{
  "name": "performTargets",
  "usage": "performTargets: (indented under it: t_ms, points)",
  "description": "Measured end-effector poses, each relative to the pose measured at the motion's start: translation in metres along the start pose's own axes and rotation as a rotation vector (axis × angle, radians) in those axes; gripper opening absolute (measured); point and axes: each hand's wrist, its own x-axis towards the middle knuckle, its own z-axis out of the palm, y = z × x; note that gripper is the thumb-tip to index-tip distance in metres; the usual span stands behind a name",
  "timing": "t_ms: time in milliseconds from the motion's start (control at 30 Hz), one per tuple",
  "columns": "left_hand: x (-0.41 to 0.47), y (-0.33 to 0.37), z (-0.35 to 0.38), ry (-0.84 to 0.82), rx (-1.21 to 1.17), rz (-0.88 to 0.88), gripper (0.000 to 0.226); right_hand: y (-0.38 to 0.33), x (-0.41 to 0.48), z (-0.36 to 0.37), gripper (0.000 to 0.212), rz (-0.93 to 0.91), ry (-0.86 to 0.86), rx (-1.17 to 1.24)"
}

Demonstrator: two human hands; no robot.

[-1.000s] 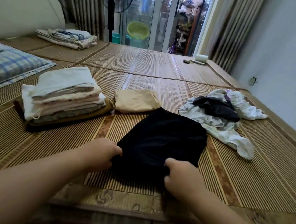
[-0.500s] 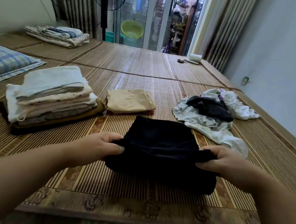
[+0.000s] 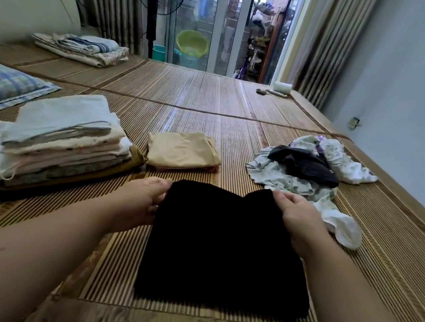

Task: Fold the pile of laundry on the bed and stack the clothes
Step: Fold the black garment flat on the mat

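At my far left a blue plaid pillow [image 3: 7, 85] lies on the woven bamboo mat of the bed [image 3: 212, 100]. Just inward of it is a tall stack of folded pale clothes [image 3: 59, 139], white and cream layers over a grey and a brown one. My left hand [image 3: 141, 200] reaches out past the near right corner of that stack without touching it. Its fingers curl round the far left corner of the black folded garment [image 3: 223, 246], with the thumb on top of the cloth. Beyond that hand, beside the stack, a small beige folded garment [image 3: 182, 149] rests on the mat. The black garment lies flat in front of me, between my two forearms, its near edge close to the mat's patterned border. My right hand [image 3: 298, 219] grips the garment's far right corner, fingers pinched over the edge. Just behind and to the right of that hand sprawls the loose pile of unfolded laundry [image 3: 283, 176]. It is pale printed cloth with a dark piece on top, and one white end trails down beside my right wrist.
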Motion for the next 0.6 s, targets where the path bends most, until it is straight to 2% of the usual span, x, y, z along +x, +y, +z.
performTargets:
  t_ms: [33,100,167,200,267,300,367,433,533,600]
  points:
    - [0.010,-0.002,0.002,0.099,0.041,0.020,0.034,0.004,0.006,0.007,0.047,-0.020,0.069,-0.048]
    - [0.021,-0.007,0.003,0.262,0.383,0.012,0.058,0.011,0.011,0.013,0.059,0.002,0.151,-0.206]
    - [0.024,-0.013,0.003,0.299,0.729,-0.085,0.076,0.022,0.017,0.012,0.072,0.110,0.118,-0.343]
    - [0.023,-0.017,0.005,0.258,0.797,-0.145,0.078,0.027,0.016,0.012,0.081,0.170,0.065,-0.412]
    - [0.024,-0.025,0.007,0.140,0.791,-0.179,0.064,0.036,0.014,0.014,0.092,0.242,-0.031,-0.594]
    - [0.024,-0.027,0.007,0.102,0.778,-0.162,0.053,0.039,0.015,0.016,0.087,0.242,-0.054,-0.653]
    - [0.024,-0.026,0.010,0.078,0.700,-0.133,0.033,0.040,0.015,0.016,0.057,0.195,-0.080,-0.676]
    - [0.023,-0.023,0.010,0.076,0.514,-0.169,0.023,0.035,0.011,0.017,0.026,0.150,-0.124,-0.568]
    - [0.021,-0.021,0.010,0.102,0.219,-0.235,0.027,0.031,0.007,0.016,0.018,0.094,-0.123,-0.466]
    - [0.020,-0.026,0.008,0.141,0.214,-0.201,0.039,0.034,0.006,0.016,0.018,0.142,-0.123,-0.389]
